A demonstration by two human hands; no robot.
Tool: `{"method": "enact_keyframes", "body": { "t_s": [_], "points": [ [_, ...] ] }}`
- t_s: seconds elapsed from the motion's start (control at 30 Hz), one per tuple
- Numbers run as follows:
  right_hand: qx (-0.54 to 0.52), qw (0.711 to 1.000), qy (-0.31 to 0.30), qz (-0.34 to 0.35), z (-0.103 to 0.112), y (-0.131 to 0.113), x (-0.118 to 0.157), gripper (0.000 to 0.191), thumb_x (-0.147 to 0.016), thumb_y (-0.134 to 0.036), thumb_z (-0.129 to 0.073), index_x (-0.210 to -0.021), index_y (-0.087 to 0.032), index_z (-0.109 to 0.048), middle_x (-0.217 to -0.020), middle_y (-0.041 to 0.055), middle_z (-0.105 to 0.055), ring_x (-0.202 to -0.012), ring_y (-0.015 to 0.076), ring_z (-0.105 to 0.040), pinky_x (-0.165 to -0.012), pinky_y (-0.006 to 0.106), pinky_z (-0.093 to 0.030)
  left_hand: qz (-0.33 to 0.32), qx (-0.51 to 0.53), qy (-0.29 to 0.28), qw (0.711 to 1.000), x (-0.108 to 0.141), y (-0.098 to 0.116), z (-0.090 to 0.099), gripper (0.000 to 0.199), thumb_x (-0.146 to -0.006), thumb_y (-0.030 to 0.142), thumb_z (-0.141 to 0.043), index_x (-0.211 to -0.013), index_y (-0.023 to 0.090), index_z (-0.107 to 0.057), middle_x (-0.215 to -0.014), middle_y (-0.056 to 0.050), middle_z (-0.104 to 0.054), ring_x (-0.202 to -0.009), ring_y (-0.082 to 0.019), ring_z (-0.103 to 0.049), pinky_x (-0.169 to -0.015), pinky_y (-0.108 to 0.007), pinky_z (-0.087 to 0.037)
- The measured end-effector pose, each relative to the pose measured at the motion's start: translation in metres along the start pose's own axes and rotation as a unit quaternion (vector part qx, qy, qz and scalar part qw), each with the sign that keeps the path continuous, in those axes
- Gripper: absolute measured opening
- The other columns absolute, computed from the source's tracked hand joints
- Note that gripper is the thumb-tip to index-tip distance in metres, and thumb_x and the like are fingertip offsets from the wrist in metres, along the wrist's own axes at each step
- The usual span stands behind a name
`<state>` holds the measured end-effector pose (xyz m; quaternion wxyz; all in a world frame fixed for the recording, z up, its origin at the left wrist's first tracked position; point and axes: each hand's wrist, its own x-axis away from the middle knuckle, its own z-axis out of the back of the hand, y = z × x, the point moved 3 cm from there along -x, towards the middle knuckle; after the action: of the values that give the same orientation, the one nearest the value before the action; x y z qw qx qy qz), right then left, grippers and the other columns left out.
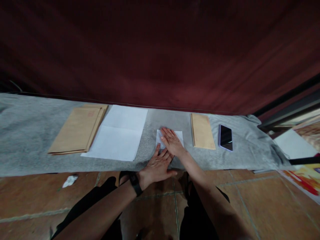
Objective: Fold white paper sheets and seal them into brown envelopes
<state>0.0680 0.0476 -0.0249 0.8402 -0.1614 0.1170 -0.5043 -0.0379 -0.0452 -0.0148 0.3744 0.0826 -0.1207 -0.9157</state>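
Observation:
A small folded white paper (179, 134) lies flat on the grey cloth near the middle. My right hand (172, 141) rests flat on it with the fingers stretched out. Just below, my left hand (157, 166) lies with its fingers spread and its fingertips on the paper's lower edge, touching my right hand. Larger white sheets (120, 133) with a crease across them lie to the left. Beside them is a stack of brown envelopes (77, 130). To the right of my hands sits a smaller stack of brown envelopes (203, 131).
A phone (226, 137) lies at the right on the grey cloth (25, 133). Behind the surface hangs a dark red curtain (160, 66). A crumpled white tissue (70, 181) is on the tiled floor. Dark bars (295, 100) and printed sheets are at the far right.

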Motion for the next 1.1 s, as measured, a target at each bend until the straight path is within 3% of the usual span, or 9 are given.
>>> {"method": "enact_keyframes", "body": {
  "t_s": [0.17,0.37,0.53,0.8,0.93,1.1],
  "points": [
    [-0.019,0.998,-0.014,0.056,-0.002,-0.001,0.025,0.06,-0.107,-0.051,-0.015,-0.156,-0.021,-0.032,-0.163,0.004,-0.03,-0.152,0.0166,-0.022,-0.127,0.042,-0.017,0.019,0.005,-0.004,1.0,0.001,-0.003,-0.004,0.081,-0.091,0.068,-0.046,-0.152,0.015,-0.037,-0.157,-0.015,-0.041,-0.152,-0.031,-0.023,-0.124,-0.056,0.001],
    [0.049,0.999,0.018,-0.012,0.002,0.025,0.045,0.061,-0.107,-0.047,-0.018,-0.158,-0.015,-0.026,-0.165,0.0088,-0.025,-0.154,0.0188,-0.019,-0.126,0.042,-0.017,0.008,0.009,-0.019,1.0,0.001,-0.003,0.0,0.081,-0.096,0.069,-0.032,-0.157,0.016,-0.026,-0.162,-0.013,-0.032,-0.154,-0.025,-0.019,-0.124,-0.052,0.004],
    [0.103,0.992,0.05,-0.051,0.004,0.035,0.057,0.062,-0.107,-0.045,-0.026,-0.159,-0.011,-0.024,-0.164,0.013,-0.024,-0.153,0.0225,-0.021,-0.125,0.045,-0.02,0.039,-0.022,-0.008,0.999,-0.001,-0.001,0.003,0.077,-0.1,0.065,-0.02,-0.157,0.014,-0.026,-0.163,-0.013,-0.029,-0.154,-0.023,-0.019,-0.126,-0.05,-0.004],
    [0.123,0.984,0.077,-0.101,0.004,0.031,0.075,0.063,-0.105,-0.043,-0.036,-0.158,-0.011,-0.027,-0.164,0.017,-0.024,-0.151,0.0291,-0.025,-0.122,0.052,-0.022,0.118,-0.046,0.062,0.99,-0.005,-0.003,-0.008,0.079,-0.098,0.063,-0.032,-0.152,0.004,-0.035,-0.161,-0.021,-0.031,-0.152,-0.03,-0.022,-0.125,-0.05,-0.02],
    [0.12,0.987,0.076,-0.079,0.003,0.024,0.084,0.056,-0.105,-0.042,-0.037,-0.157,-0.021,-0.033,-0.165,0.0105,-0.023,-0.152,0.0306,-0.023,-0.122,0.057,-0.016,0.131,-0.049,0.081,0.987,-0.008,-0.002,-0.008,0.063,-0.101,0.05,-0.033,-0.151,0.011,-0.039,-0.162,-0.017,-0.031,-0.152,-0.031,-0.022,-0.124,-0.051,-0.023],
    [0.099,0.993,0.046,-0.04,0.001,0.017,0.093,0.058,-0.103,-0.034,-0.039,-0.156,-0.012,-0.031,-0.163,0.0121,-0.028,-0.152,0.0246,-0.025,-0.125,0.047,-0.018,0.122,-0.051,0.07,0.989,-0.018,-0.004,-0.007,0.055,-0.103,0.034,-0.025,-0.151,0.012,-0.04,-0.161,-0.012,-0.035,-0.152,-0.025,-0.024,-0.125,-0.047,-0.022]
  ]
}}
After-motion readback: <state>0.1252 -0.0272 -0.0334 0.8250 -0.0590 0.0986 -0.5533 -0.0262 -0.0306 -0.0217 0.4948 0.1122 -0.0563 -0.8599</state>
